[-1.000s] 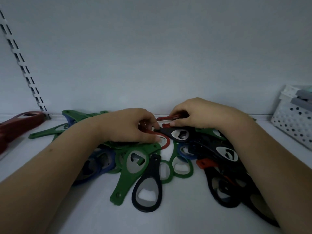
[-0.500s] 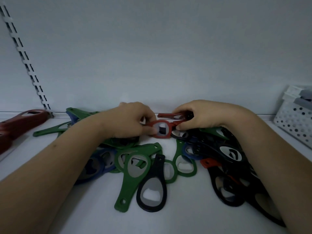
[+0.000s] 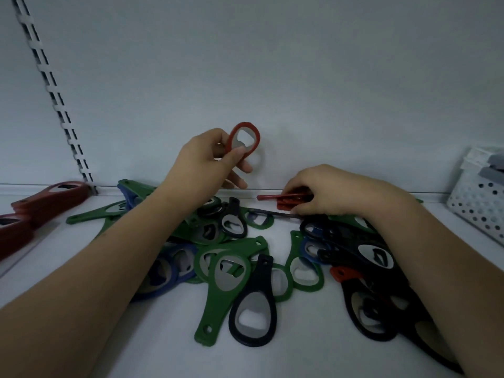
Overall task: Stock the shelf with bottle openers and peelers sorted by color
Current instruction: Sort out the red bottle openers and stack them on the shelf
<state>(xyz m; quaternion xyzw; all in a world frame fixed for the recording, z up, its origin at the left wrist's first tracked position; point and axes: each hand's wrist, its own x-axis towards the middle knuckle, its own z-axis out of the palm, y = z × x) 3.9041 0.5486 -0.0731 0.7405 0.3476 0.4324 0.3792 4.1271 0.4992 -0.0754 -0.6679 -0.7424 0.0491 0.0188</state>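
Risk sits mostly in my left hand (image 3: 207,162): its grip pinches a red bottle opener (image 3: 244,141) by the narrow end only, thumb against fingers, and holds it up in front of the shelf's back wall (image 3: 300,77), well above the mixed pile (image 3: 245,257) of green, blue and black openers on the shelf (image 3: 163,336). With so little of it caught, I judge the ring could swing or slip on its way to the red stack (image 3: 41,205) at the far left and drop back among the wrong colors. My right hand (image 3: 338,192) rests low at the back of the pile, fingers curled round more red openers (image 3: 283,200) lying on edge; how many it holds I cannot tell. Pulling those out could drag the black openers (image 3: 373,255) touching my wrist and scatter them toward the white perforated basket (image 3: 480,200) at the right.
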